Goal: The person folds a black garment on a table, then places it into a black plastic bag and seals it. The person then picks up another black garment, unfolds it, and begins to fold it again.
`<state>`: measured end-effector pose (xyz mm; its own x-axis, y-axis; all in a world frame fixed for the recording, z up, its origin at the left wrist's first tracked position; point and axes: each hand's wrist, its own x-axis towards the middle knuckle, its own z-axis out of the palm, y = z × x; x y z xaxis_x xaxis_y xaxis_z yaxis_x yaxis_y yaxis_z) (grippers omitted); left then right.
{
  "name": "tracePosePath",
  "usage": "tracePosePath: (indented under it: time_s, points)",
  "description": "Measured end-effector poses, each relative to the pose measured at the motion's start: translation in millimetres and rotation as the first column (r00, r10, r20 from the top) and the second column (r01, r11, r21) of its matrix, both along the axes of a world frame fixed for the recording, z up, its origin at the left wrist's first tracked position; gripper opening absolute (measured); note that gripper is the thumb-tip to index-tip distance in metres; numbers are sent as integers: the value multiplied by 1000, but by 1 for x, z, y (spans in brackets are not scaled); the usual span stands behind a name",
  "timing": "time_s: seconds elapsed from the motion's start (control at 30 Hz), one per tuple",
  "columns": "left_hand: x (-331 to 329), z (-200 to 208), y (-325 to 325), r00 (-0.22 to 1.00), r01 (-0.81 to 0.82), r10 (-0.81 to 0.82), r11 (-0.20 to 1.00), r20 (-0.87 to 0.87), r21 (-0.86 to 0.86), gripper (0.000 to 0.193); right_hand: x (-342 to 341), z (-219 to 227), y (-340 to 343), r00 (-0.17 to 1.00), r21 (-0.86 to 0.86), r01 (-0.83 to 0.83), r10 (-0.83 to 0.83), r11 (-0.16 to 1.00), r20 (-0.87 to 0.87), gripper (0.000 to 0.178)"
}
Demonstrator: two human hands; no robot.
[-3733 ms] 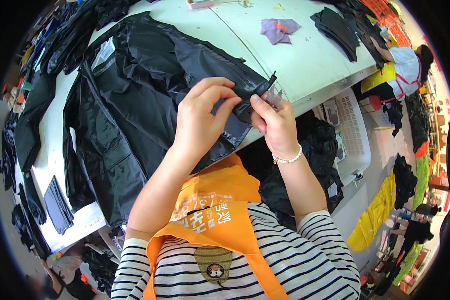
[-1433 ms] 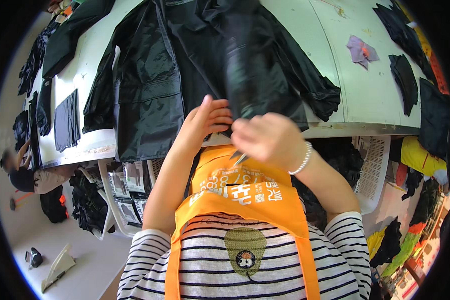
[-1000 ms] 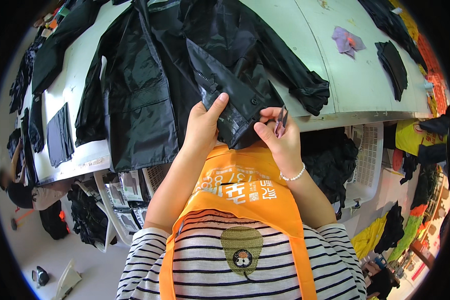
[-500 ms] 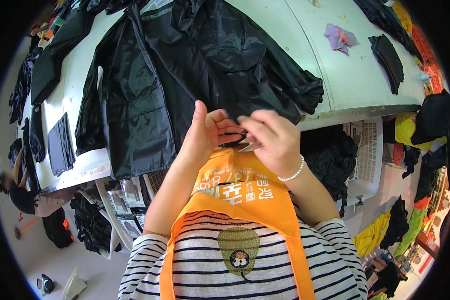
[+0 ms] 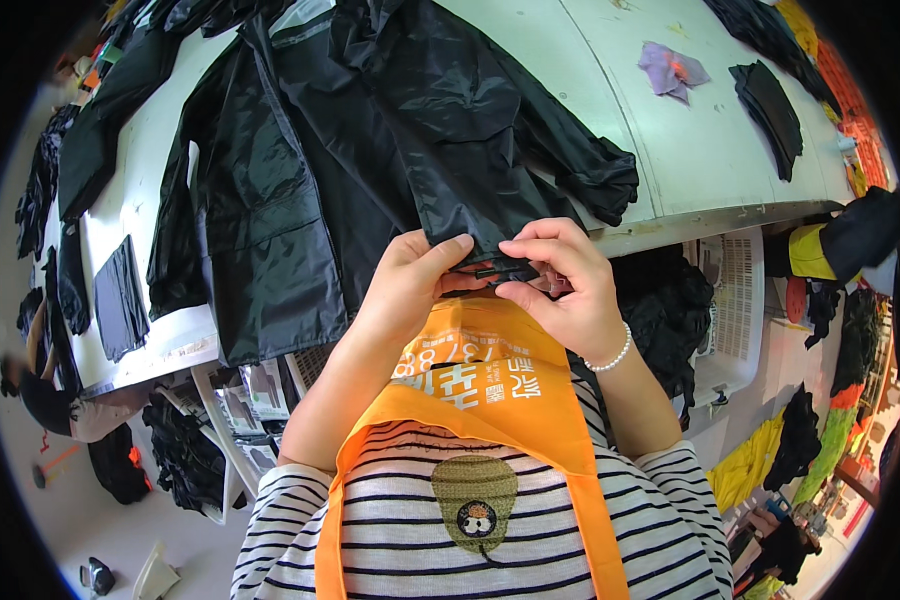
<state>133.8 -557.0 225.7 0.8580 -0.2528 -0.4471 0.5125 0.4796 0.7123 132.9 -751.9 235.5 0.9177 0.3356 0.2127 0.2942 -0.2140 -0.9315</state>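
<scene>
A black shiny jacket (image 5: 280, 205) lies spread on the pale table, its near hem hanging over the front edge toward me. My left hand (image 5: 402, 280) is closed on this hem, thumb on top and fingers beneath. My right hand (image 5: 578, 295) is at the same piece of hem, thumb and forefinger bent close to the cloth. Inside its curled fingers shows a small metal tool (image 5: 555, 285), apparently thread snips, mostly hidden. A short dark strip sticks out between the two hands; I cannot make out what it is.
Folded black cloth (image 5: 770, 120) and a crumpled lilac rag (image 5: 672, 72) lie on the table (image 5: 580, 60) at right. Below its edge stands a white plastic basket (image 5: 738, 300) beside black garments (image 5: 660, 320). Another person (image 5: 45, 395) is at far left.
My left hand, raised and loose before, has come down and gripped the jacket's hem. The right hand has turned and moved slightly right, hiding most of the metal tool. The hem is drawn toward me.
</scene>
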Motion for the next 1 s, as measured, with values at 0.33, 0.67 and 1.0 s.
tracePosePath:
  time_s: [0.33, 0.67, 1.0]
  points:
    - [4, -6, -10, 986, 88, -141, 896, 91, 434, 19, 7, -11, -5, 997, -126, -41, 50, 991, 67, 27]
    - [7, -6, -14, 996, -41, 33, 994, 78, 97, 13, 11, -19, -1, 996, 66, 74, -70, 995, -58, 16]
    - [12, 1, -16, 996, -80, 74, 991, 54, 106, 12, 8, -22, -33, 980, 64, 95, -82, 993, -179, 22]
